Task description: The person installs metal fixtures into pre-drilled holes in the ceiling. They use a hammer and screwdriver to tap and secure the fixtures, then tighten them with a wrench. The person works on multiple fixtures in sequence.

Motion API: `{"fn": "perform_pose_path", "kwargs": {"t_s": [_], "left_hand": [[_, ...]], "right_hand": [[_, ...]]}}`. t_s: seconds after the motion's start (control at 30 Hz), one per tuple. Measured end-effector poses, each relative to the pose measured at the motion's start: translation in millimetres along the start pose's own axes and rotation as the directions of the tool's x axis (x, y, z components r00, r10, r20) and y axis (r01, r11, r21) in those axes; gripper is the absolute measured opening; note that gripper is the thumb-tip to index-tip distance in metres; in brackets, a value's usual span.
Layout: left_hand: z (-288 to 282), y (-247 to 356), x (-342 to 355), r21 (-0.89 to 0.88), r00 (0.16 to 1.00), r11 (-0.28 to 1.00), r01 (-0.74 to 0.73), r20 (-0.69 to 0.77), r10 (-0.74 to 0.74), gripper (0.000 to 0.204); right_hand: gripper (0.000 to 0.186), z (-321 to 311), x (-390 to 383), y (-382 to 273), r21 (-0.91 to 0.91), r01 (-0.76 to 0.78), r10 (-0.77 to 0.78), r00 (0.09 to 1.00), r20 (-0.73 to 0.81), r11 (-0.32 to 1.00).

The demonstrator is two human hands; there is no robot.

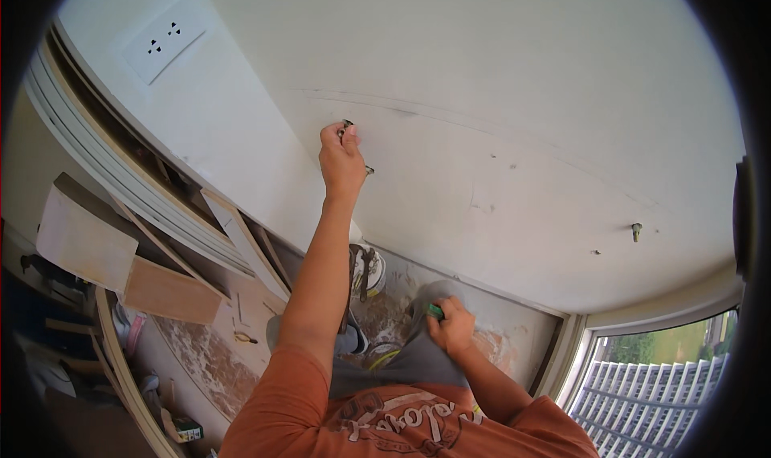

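My left hand is stretched up to the white wall, its thumb and fingers pinched on a metal anchor bolt at the wall surface. Just beside that wrist another bolt sticks out of the wall. A third bolt juts from the wall farther right. Down by my knee, my right hand is closed round a small green object; most of it is hidden by the fingers, so its kind cannot be made out.
Below the wall stands a white bucket with dark tools at it. Pliers lie to the left, near wooden boards and a wooden frame. A double socket is on the left wall. At right is a window with white slats.
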State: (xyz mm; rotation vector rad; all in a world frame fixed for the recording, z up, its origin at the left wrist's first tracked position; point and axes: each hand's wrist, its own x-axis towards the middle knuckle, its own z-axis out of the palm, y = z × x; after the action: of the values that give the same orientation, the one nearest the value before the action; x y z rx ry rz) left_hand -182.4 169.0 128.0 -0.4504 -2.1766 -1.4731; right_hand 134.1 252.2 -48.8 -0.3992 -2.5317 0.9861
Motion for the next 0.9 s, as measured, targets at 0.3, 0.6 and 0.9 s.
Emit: {"fn": "perform_pose_path", "kwargs": {"t_s": [0.3,0.6,0.9], "left_hand": [[3.3,-0.3,-6.3,0.037,0.982,0.999,-0.039,-0.185,0.045,0.034],[5.5,-4.8,0.8,-0.268,0.976,0.963,-0.003,-0.211,-0.056,0.029],[-7.6,6.0,3.4,-0.231,0.995,0.97,0.075,-0.042,-0.087,0.025]], "right_hand": [[0.018,-0.6,1.4,-2.4,0.024,0.011,-0.01,0.999,-0.036,1.0],[0.021,2.9,-0.8,-10.3,0.061,0.01,-0.007,0.999,-0.042,0.998],[0.022,2.8,-1.3,-10.5,0.069,-0.008,0.011,0.999,-0.033,0.998]]}}
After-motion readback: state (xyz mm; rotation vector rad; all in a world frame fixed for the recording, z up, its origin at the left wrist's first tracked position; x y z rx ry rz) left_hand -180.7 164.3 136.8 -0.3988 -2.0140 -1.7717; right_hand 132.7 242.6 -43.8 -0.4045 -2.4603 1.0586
